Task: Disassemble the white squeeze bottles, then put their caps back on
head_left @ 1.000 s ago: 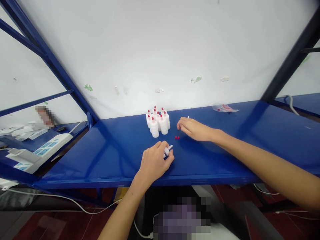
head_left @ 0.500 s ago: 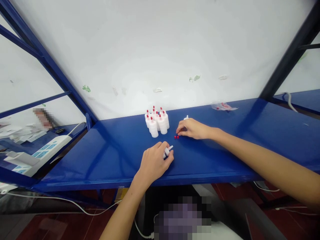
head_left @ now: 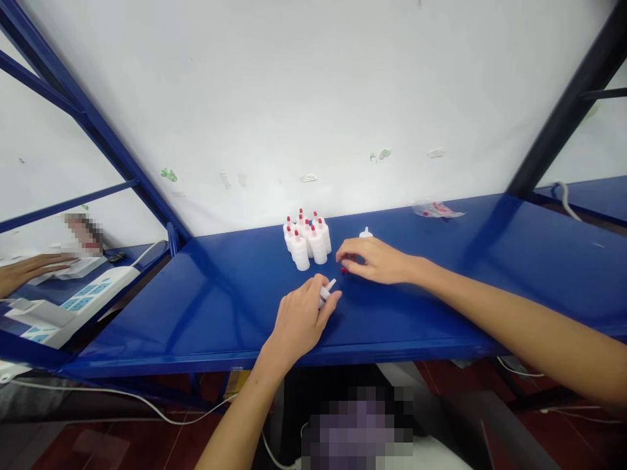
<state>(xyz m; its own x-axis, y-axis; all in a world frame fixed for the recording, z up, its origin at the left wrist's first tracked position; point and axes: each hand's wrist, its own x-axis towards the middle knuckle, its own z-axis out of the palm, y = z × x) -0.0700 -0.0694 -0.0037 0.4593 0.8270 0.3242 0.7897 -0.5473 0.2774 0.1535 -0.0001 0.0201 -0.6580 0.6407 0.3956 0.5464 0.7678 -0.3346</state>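
My left hand (head_left: pixel 300 312) is closed around a white squeeze bottle (head_left: pixel 324 294), whose uncapped pointed nozzle sticks out up and to the right; the hand hides most of its body. My right hand (head_left: pixel 375 259) hovers low over the tabletop, its curved thumb and fingers apart around small red caps (head_left: pixel 343 270), partly hidden beneath them. Just behind that hand stands another uncapped white bottle (head_left: pixel 366 232), only its top showing. To the left, several white bottles with red tips (head_left: pixel 302 251) stand upright in a tight cluster.
The blue table (head_left: pixel 220 313) runs along a white wall. A clear plastic bag with red pieces (head_left: pixel 437 209) lies at the back right. On the left, beyond a blue frame post, are a power strip (head_left: pixel 88 297) and another person's hand (head_left: pixel 36 269) on papers.
My right hand has shifted slightly left and nearer, now covering part of the red caps. My left hand's bottle has barely moved. Another person's hand has appeared at the far left.
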